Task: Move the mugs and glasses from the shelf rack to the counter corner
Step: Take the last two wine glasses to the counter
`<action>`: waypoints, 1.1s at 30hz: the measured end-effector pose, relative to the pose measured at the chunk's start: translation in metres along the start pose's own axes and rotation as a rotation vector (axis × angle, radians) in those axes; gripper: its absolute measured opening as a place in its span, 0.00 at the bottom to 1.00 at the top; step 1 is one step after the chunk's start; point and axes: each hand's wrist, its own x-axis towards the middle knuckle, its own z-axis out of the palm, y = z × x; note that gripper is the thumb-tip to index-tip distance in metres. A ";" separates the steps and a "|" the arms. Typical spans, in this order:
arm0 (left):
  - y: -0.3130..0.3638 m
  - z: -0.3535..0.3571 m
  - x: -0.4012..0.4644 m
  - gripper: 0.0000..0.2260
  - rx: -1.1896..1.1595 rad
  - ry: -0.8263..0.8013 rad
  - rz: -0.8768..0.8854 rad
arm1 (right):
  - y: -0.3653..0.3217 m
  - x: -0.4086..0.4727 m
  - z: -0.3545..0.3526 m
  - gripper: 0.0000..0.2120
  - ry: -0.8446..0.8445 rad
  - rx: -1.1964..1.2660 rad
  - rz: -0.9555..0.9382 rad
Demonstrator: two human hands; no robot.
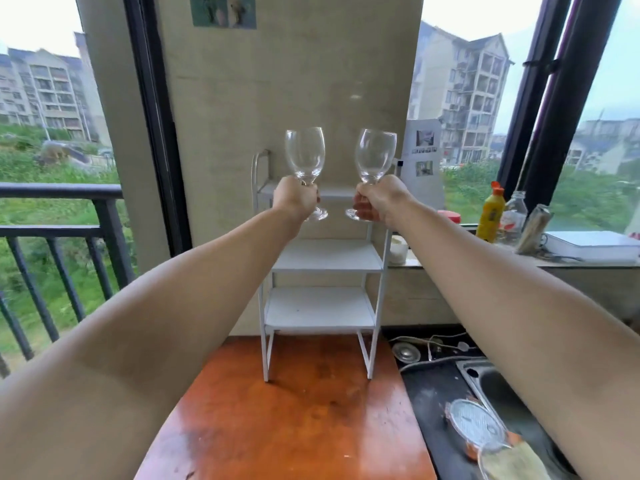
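Already both hands, left [295,199] and right [379,202], are closed on upright glass [304,157] stems (one each, side by side) above the rack [325,258] top, bench [294,420] corners well below.

**One head-worn view, looking forward and slightly down**

A single wide-angle camera is sitting on the person's head, facing a white shelf rack [322,258] that is standing on an orange-brown counter [294,410] against a beige wall panel [287,98]. Both bare forearms are stretching away from the lens, so the arms are looming large at the bottom corners while the left hand [294,199] and right hand [381,200] are appearing small near the centre. Straight lines at the edges are bowing (the window frames especially). No second view is sharing the scene.
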 end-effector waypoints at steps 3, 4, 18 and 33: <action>-0.010 0.017 -0.038 0.16 0.001 -0.080 0.004 | 0.023 -0.033 -0.017 0.06 0.052 0.001 0.054; -0.014 0.025 -0.053 0.16 0.004 -0.117 0.006 | 0.031 -0.045 -0.026 0.07 0.082 -0.001 0.065; -0.021 0.180 -0.220 0.10 0.022 -0.486 0.024 | 0.133 -0.194 -0.212 0.06 0.434 -0.008 0.190; 0.045 0.387 -0.511 0.08 -0.028 -0.943 0.084 | 0.215 -0.455 -0.466 0.09 0.922 -0.109 0.350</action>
